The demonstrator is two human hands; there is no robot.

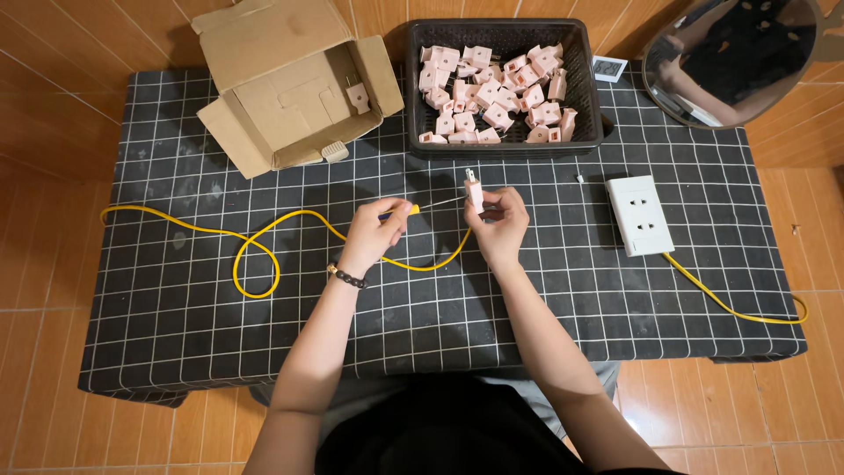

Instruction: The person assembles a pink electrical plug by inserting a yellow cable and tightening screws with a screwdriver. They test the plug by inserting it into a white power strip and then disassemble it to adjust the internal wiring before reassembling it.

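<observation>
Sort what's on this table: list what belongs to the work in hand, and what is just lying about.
In use:
left hand holding a yellow-handled tool
right hand holding a pink plug
yellow cable
black basket of pink plugs
white socket

Lying about:
open cardboard box
round mirror
small white device

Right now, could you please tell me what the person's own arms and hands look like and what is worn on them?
Both forearms are bare, with no sleeves in view. The left hand has a dark beaded bracelet at its wrist. The right hand wears nothing visible: no glove, no watch.
</observation>
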